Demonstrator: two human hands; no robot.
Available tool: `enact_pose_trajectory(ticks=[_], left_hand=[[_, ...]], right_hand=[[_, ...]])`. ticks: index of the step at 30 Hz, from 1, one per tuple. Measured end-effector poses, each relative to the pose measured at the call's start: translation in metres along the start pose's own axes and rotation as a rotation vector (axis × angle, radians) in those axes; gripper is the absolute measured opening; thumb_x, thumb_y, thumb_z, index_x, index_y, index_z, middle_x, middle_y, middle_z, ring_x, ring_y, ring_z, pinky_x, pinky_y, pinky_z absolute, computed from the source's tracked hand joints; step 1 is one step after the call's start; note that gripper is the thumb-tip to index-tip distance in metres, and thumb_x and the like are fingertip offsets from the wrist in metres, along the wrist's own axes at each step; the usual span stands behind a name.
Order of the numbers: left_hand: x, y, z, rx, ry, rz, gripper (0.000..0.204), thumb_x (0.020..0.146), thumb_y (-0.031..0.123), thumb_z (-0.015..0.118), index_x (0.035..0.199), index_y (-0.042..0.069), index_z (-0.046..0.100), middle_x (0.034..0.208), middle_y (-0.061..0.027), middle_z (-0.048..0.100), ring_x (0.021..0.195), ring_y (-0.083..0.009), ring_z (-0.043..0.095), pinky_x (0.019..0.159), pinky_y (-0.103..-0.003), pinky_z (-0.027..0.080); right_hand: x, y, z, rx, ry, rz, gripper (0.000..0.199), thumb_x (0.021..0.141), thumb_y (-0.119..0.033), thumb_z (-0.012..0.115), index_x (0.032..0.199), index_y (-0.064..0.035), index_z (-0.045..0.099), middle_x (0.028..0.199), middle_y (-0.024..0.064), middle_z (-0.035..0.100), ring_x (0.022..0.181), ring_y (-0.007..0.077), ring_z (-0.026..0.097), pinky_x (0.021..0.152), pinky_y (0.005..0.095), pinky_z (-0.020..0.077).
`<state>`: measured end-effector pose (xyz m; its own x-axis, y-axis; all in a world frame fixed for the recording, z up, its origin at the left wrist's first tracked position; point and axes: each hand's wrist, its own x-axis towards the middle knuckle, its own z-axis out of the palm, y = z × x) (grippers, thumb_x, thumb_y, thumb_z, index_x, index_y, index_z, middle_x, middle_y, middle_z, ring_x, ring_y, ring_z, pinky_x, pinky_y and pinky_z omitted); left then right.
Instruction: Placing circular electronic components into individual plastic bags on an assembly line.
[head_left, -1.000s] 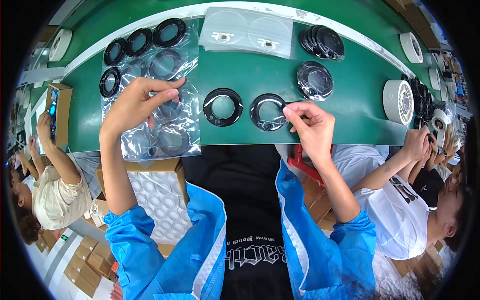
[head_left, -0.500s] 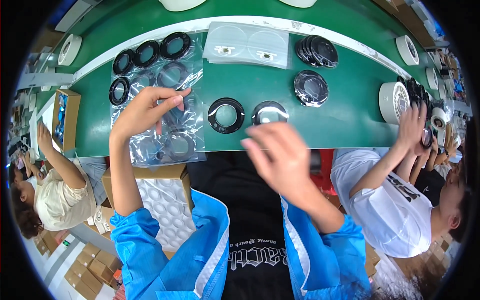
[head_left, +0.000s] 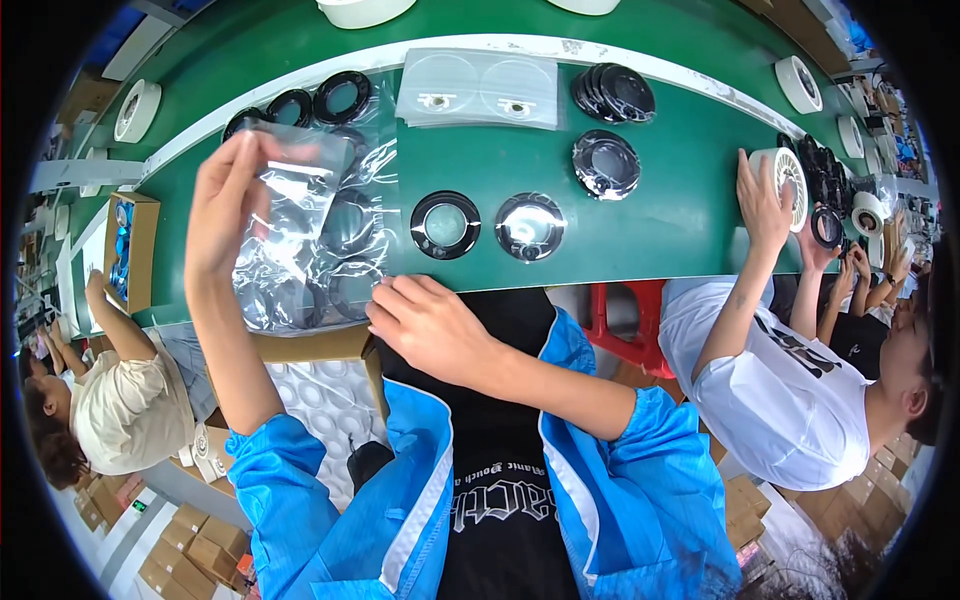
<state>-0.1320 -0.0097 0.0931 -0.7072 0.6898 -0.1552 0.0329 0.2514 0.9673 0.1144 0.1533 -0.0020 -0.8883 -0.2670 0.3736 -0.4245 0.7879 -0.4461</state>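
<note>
My left hand (head_left: 230, 195) is raised at the left of the table, fingers closed on a clear plastic film (head_left: 300, 185). I cannot tell whether this film is part of the large clear plastic bag (head_left: 385, 160) beneath it. Round parts show dimly through the bag, and black rings (head_left: 343, 97) lie along its far side. My right hand (head_left: 430, 330) is at the table's near edge, fingers curled in at the bag's near right corner; its grip is hidden. To the right, a black ring (head_left: 445, 253) and a glossy black disc (head_left: 529, 228) lie side by side.
Translucent sheets (head_left: 478, 75) with round outlines lie at the back. Black rings are stacked (head_left: 605, 165) and fanned out (head_left: 615, 92) at the right. Below the table edge, a cardboard box (head_left: 315, 345) holds white round-celled trays (head_left: 315, 400). A person in white (head_left: 770, 385) handles a white wheel-shaped part (head_left: 780, 180).
My left hand has moved left, lifting the film. The right hand has swung from the glossy disc, down and left to the bag's corner. At the right, the other person has taken hold of the white part.
</note>
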Motion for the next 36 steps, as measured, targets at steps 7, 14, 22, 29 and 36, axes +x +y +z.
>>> enact_pose_trajectory(ticks=[7, 14, 22, 29, 36], left_hand=[[-0.062, 0.031, 0.059, 0.087, 0.002, -0.064, 0.031, 0.116, 0.019, 0.059, 0.112, -0.003, 0.079, 0.089, -0.0107, 0.081, 0.051, -0.009, 0.064, 0.045, -0.022, 0.047], [-0.064, -0.003, 0.138, -0.294, -0.121, -0.172, 0.015, 0.108, 0.006, 0.07, 0.112, -0.006, 0.077, 0.092, -0.0121, 0.081, 0.069, -0.0142, 0.076, 0.064, -0.026, 0.06], [-0.076, -0.007, 0.153, -0.052, -0.023, 0.118, 0.012, 0.099, 0.004, 0.079, 0.107, -0.004, 0.08, 0.107, -0.0169, 0.081, 0.09, -0.0212, 0.081, 0.078, -0.032, 0.064], [-0.098, -0.006, 0.156, 0.153, 0.119, 0.394, 0.013, 0.098, 0.005, 0.079, 0.106, -0.005, 0.082, 0.107, -0.0153, 0.081, 0.095, -0.0255, 0.08, 0.082, -0.034, 0.064], [-0.108, -0.024, 0.17, -0.098, 0.19, -0.1, 0.014, 0.106, 0.006, 0.073, 0.106, -0.006, 0.082, 0.109, -0.0148, 0.082, 0.089, -0.0182, 0.079, 0.076, -0.029, 0.062]], right_hand=[[0.005, 0.003, -0.09, 0.846, 0.476, 0.525, 0.026, 0.104, -0.01, 0.076, 0.127, 0.0014, 0.075, 0.108, 0.0104, 0.077, 0.096, 0.0223, 0.076, 0.083, 0.0371, 0.0624], [-0.024, 0.048, -0.125, 1.172, 0.386, 0.817, 0.035, 0.099, -0.003, 0.083, 0.132, 0.0012, 0.074, 0.102, 0.0071, 0.079, 0.086, 0.0114, 0.074, 0.077, 0.0274, 0.0599], [-0.008, 0.018, -0.14, 0.02, 0.239, 0.1, 0.042, 0.083, -0.001, 0.091, 0.123, 0.0033, 0.079, 0.105, 0.0152, 0.08, 0.088, 0.0289, 0.079, 0.075, 0.0318, 0.0618], [-0.031, 0.026, -0.107, 0.345, 0.122, 0.168, 0.035, 0.081, -0.002, 0.089, 0.115, 0.0029, 0.081, 0.112, 0.015, 0.08, 0.096, 0.0272, 0.079, 0.073, 0.034, 0.0636], [-0.022, 0.022, -0.092, -0.089, 0.232, -0.017, 0.033, 0.076, -0.001, 0.087, 0.108, 0.0002, 0.083, 0.106, 0.0132, 0.079, 0.089, 0.0257, 0.079, 0.072, 0.0334, 0.0643]])
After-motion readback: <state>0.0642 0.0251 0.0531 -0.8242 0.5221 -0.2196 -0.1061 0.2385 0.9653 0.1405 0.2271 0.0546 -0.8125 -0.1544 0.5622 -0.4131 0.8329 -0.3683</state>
